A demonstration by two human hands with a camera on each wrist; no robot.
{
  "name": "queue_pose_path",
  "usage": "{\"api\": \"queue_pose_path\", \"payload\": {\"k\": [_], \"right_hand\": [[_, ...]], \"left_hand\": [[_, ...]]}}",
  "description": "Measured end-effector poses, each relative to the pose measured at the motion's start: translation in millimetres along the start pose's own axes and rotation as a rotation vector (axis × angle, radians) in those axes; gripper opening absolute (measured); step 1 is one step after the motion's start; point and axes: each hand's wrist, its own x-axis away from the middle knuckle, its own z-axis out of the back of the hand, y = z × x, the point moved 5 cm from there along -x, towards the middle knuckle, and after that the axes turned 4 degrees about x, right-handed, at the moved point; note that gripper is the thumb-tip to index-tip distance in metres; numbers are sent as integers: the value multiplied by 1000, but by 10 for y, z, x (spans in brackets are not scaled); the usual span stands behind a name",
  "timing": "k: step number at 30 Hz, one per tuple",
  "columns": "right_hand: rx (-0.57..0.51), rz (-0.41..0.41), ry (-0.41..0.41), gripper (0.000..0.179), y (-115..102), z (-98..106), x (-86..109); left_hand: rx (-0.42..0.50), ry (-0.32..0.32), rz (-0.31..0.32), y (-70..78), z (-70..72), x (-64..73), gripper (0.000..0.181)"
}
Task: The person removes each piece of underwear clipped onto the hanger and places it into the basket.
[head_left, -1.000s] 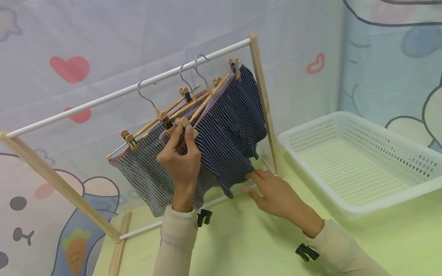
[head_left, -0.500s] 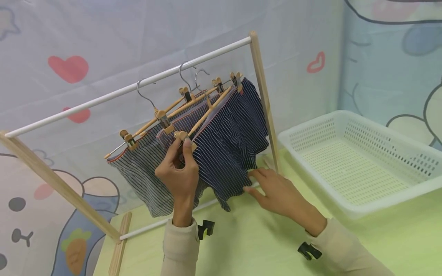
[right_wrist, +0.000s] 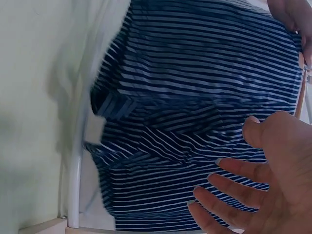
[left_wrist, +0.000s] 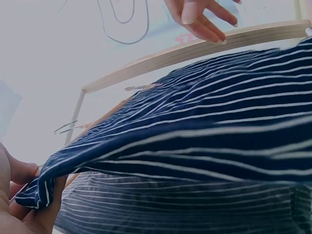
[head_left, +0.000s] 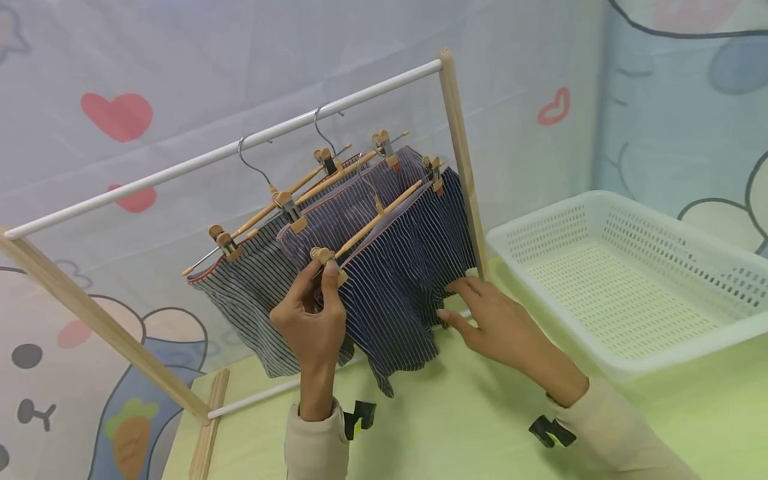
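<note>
My left hand [head_left: 311, 317] pinches the wooden clip [head_left: 324, 257] at the left end of a clip hanger [head_left: 366, 230]. From this hanger hang navy striped shorts [head_left: 396, 293], with another clip [head_left: 433, 175] at their right end. The hanger's metal hook sits below the rail, apart from it. My right hand [head_left: 501, 327], fingers spread and relaxed, is beside the lower right of the shorts; whether it touches them I cannot tell. Behind them, purple-blue striped shorts [head_left: 351, 207] and grey striped shorts [head_left: 246, 300] hang on hangers hooked over the rail.
The small garment rack has a white top rail [head_left: 180, 175] and wooden posts [head_left: 457, 133]. A white perforated basket [head_left: 576, 327] stands to the right on the pale green table [head_left: 432, 427]. A printed cloth [head_left: 240, 60] with hearts and cartoon figures hangs behind.
The front hanger has come off the rail and moved down towards me with the navy shorts, uncovering the purple-blue pair. My left hand keeps its pinch; my right has shifted slightly right.
</note>
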Motion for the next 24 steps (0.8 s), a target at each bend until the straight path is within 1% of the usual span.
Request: {"api": "queue_pose_path", "payload": {"k": [6, 10, 15, 20, 24], "right_hand": [[-22, -11, -7, 47, 15, 61, -17], [-31, -6, 4, 45, 5, 89, -26], [-53, 16, 23, 44, -12, 100, -90], [-70, 48, 71, 41, -13, 127, -162], [-91, 59, 91, 41, -15, 154, -227]], "left_hand": [[19, -60, 1, 12, 36, 41, 21], [36, -90, 27, 20, 84, 56, 21], [30, -115, 47, 12, 141, 74, 20], [27, -114, 64, -28, 193, 97, 19], [27, -106, 57, -53, 229, 92, 19]]}}
